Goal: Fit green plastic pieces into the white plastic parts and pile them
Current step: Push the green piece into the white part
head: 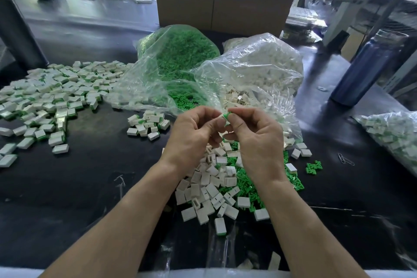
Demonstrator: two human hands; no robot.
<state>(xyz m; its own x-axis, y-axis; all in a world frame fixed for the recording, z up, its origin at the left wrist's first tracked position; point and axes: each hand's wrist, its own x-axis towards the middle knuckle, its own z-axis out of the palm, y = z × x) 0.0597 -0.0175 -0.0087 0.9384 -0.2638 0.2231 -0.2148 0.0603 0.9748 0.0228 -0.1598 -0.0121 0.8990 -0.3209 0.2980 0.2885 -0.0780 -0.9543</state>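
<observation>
We are mid-fit: above the loose heap [216,189] of unjoined parts, our left hand [191,135] pinches a white part [222,119] while our right hand [255,135] pinches a green piece [227,115] against it. Next, we judge, we seat it fully, then drop it on the finished pile [45,99], left of the heap.

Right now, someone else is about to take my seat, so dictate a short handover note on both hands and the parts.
Left hand pinches a small white plastic part; right hand pinches a green plastic piece against it, not clearly seated.
Loose white parts and green pieces lie below the hands; more in the clear bag of green pieces and clear bag of white parts.
Done: big assembled pile at left.
Left: finish this one, pile it, continue.
</observation>
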